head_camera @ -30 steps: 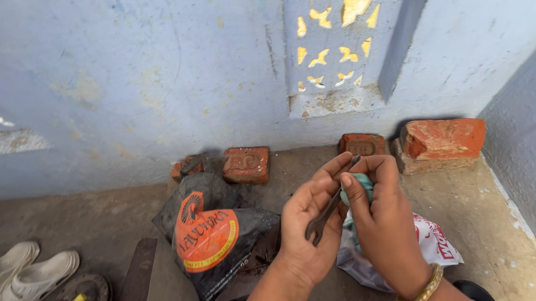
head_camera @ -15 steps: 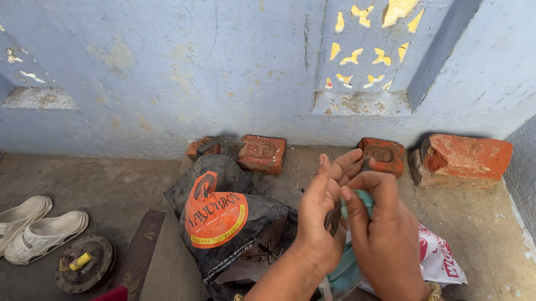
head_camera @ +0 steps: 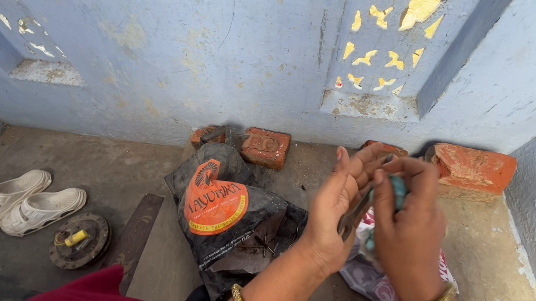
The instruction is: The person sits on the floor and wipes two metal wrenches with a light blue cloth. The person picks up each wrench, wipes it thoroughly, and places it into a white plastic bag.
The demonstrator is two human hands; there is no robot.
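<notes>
Teal-handled pliers (head_camera: 375,213) held between left hand (head_camera: 336,209) and right hand (head_camera: 405,243).

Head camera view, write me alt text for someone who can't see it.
Two hands, left hand and right hand, work a teal-handled tool together above a black bag on a concrete floor. Bricks line the blue wall; white sandals lie at left.

**One head view, looking down**

A single camera on the person's head; it tilts down and forward toward a blue wall (head_camera: 192,48) and the floor (head_camera: 111,166); the hands (head_camera: 375,216) sit close, lower right of centre; no second view overlaps.
</notes>
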